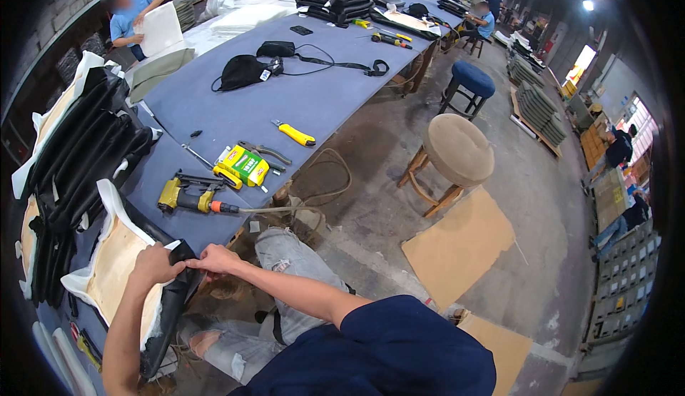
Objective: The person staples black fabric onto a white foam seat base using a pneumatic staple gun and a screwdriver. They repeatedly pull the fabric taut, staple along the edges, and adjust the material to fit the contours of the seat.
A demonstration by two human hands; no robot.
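A seat panel with a bare wooden underside (pixel 118 267) lies face down at the table's near edge, white padding showing round its rim. Its black cover (pixel 165 317) wraps the side nearest me. At the panel's corner, my left hand (pixel 158 264) is closed on the cover's edge, pressing it over the padding. My right hand (pixel 214 259) pinches the same black cover just beside it, the fingertips of both hands almost touching. A yellow and black staple gun (pixel 193 195) with a hose rests on the table just beyond the panel.
A stack of black-covered panels (pixel 89 139) rises at the left. A green and yellow box (pixel 242 165), pliers (pixel 265 152) and a yellow-handled tool (pixel 296 135) lie on the blue-grey table (pixel 185 103). A round stool (pixel 457 150) stands right; a co-worker (pixel 132 14) holds a white pad.
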